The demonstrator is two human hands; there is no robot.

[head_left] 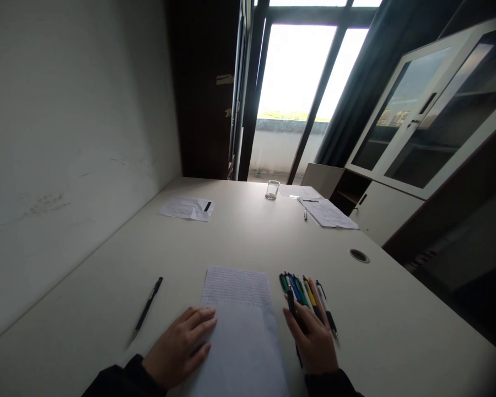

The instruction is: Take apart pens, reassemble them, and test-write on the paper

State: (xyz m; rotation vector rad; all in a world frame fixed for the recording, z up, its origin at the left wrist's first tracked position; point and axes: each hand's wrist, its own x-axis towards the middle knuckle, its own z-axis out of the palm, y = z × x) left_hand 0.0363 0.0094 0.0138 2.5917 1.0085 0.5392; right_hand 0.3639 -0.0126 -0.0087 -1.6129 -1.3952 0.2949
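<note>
A sheet of paper (243, 342) with handwritten lines across its far part lies in front of me. My left hand (184, 342) rests on its left edge, fingers stretched out and slightly apart. To the right of the paper, my right hand (312, 336) is closed on a black pen (290, 302), its end sticking up past the fingers. Under and just beyond this hand several pens lie side by side, among them a yellow pen (308, 291) and a white pen with a black grip (325, 306); the hand partly covers them. Left of my left hand lies a dark pen (149, 306).
On the white table (235, 240) farther back are a crumpled sheet (186, 208), a glass (272, 190), a stack of written papers (328, 213) and a pen (305, 214). A cable hole (359, 256) is at the right. A wall (78, 132) borders the left side.
</note>
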